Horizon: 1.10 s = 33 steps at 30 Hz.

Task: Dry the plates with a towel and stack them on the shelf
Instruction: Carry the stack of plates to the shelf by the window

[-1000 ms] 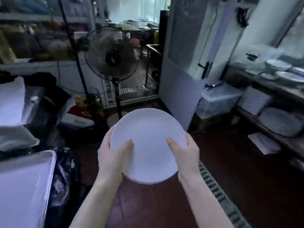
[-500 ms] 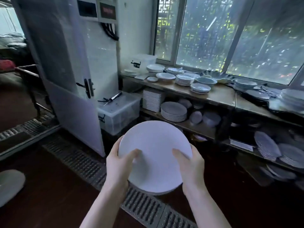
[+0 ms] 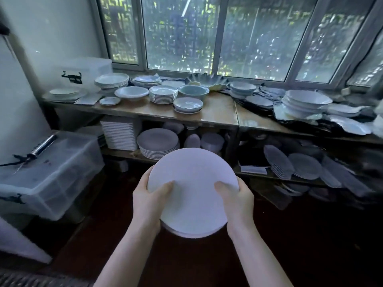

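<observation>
1. A round white plate (image 3: 192, 191), or perhaps a small stack since a second rim shows under its lower edge, is held in the lower middle of the frame, above the dark floor.
2. The left hand (image 3: 148, 200) grips the plate's left edge, thumb lying on the top face and the fingers hidden under it.
3. The right hand (image 3: 238, 200) grips the right edge in the same way, thumb on top.
4. Behind the plate, across the middle of the frame, stands a long wooden shelf (image 3: 215, 114) under the windows.
5. Its top board carries many white and pale blue bowls and dishes; a stack of small white ribbed plates (image 3: 163, 94) stands left of centre.
6. In the lower compartment at left centre, a tall pile of square white plates (image 3: 120, 134) stands just beside a stack of round grey-looking plates (image 3: 158, 145).
7. The lower right compartment holds oval plates leaning and lying, too dim to count.
8. At the left of the frame a clear plastic storage box (image 3: 51, 172) sits with its lid shut; a dark metal tool (image 3: 41, 147) lies on the lid. What is inside, I cannot tell.
</observation>
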Tool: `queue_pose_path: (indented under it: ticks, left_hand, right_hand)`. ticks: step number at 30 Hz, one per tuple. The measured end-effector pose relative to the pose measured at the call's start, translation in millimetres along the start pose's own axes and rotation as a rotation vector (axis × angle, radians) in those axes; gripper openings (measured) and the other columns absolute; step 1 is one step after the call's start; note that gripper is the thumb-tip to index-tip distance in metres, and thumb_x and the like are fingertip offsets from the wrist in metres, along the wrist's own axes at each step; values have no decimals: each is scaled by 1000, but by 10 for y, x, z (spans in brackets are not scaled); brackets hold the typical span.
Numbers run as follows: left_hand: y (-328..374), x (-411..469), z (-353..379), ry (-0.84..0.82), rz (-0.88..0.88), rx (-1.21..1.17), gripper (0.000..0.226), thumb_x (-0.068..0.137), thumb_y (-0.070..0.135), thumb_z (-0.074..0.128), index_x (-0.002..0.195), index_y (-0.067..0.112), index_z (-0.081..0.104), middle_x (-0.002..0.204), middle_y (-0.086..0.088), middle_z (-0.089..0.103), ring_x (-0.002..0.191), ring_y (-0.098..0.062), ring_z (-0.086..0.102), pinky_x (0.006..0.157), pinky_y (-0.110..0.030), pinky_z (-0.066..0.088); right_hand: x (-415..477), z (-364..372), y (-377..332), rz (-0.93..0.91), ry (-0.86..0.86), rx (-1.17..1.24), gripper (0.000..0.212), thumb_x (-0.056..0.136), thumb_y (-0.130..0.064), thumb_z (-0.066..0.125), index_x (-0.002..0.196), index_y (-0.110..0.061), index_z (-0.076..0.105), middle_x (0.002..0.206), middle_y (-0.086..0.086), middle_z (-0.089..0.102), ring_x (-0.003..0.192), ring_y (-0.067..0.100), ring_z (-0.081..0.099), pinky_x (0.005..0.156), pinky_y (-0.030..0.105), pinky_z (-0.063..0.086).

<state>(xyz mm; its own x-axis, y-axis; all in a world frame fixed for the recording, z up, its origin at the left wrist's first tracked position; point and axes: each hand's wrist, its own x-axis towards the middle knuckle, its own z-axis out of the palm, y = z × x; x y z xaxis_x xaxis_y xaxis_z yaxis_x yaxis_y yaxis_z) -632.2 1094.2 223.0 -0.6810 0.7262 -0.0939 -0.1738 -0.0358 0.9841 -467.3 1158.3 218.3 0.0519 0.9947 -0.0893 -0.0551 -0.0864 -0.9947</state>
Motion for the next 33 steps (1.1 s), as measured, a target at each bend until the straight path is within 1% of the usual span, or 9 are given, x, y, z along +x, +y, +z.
queue_pose_path:
  ticks: [4, 7, 12, 14, 17, 22, 26, 29, 33]
  left_hand:
    - [-32, 1026, 639, -87, -27, -5, 52, 80, 7, 77, 118, 41, 67, 113, 10, 71, 103, -18, 67, 80, -40, 57]
    - [-102, 1666, 1170, -133, -49, -6, 52, 81, 4, 76, 122, 35, 67, 110, 10, 71, 100, -15, 68, 73, -32, 55]
    - [-257, 2563, 2090, -182, -113, -8, 52, 80, -3, 71, 115, 35, 69, 107, 10, 73, 100, -17, 69, 83, -40, 59]
    - [-303, 2916, 2489, -183, -129, -7, 51, 81, -5, 69, 108, 37, 69, 106, 9, 74, 102, -21, 70, 88, -44, 59]
    - [-361, 3459, 3126, -161, -123, -5, 51, 80, -6, 69, 115, 31, 67, 112, 2, 73, 107, -27, 68, 96, -52, 55]
    - [-382, 4291, 4068, -139, -138, -3, 55, 80, -3, 72, 126, 27, 66, 116, 2, 72, 108, -25, 68, 96, -51, 55]
    - [-477, 5001, 4639, -124, -159, 15, 54, 81, -2, 72, 125, 27, 66, 114, 1, 72, 106, -27, 69, 93, -49, 57]
    - [-628, 5534, 4986, -134, -168, 17, 52, 81, -3, 72, 120, 30, 66, 106, 9, 73, 101, -22, 69, 83, -38, 58]
    - [-928, 6317, 5405, -146, -210, 37, 54, 75, 2, 76, 120, 29, 66, 110, 2, 72, 104, -27, 68, 88, -43, 56]
  right_hand:
    - [992, 235, -114, 13, 67, 4, 30, 67, -30, 67, 97, -34, 70, 86, -12, 74, 81, 10, 70, 62, 30, 54]
    - [1761, 310, -133, 20, 131, -26, 29, 69, -28, 68, 98, -30, 70, 86, -10, 74, 83, 14, 71, 69, 37, 59]
    - [3017, 307, -108, 36, 220, -59, 21, 73, -21, 73, 93, -25, 69, 87, -4, 74, 86, 22, 70, 78, 44, 59]
    - [3547, 283, -116, 41, 225, -60, 19, 76, -15, 73, 89, -27, 68, 88, -4, 73, 87, 21, 69, 76, 40, 58]
    - [4366, 247, -196, 13, 215, -48, 21, 79, -10, 73, 92, -25, 67, 87, -6, 72, 84, 17, 69, 66, 30, 53]
    - [5681, 210, -364, 4, 194, -70, 28, 78, -12, 74, 104, -20, 69, 92, -4, 72, 88, 20, 68, 81, 42, 57]
    - [6580, 321, -356, 44, 183, -62, 34, 76, -15, 74, 109, -20, 68, 94, -4, 73, 89, 20, 69, 83, 45, 58]
    - [7215, 434, -250, 60, 185, -87, 28, 75, -16, 74, 102, -23, 69, 93, -5, 72, 89, 20, 69, 83, 46, 57]
    - [8075, 653, -42, 77, 205, -138, 24, 78, -12, 73, 95, -27, 66, 92, -6, 71, 88, 18, 68, 81, 43, 58]
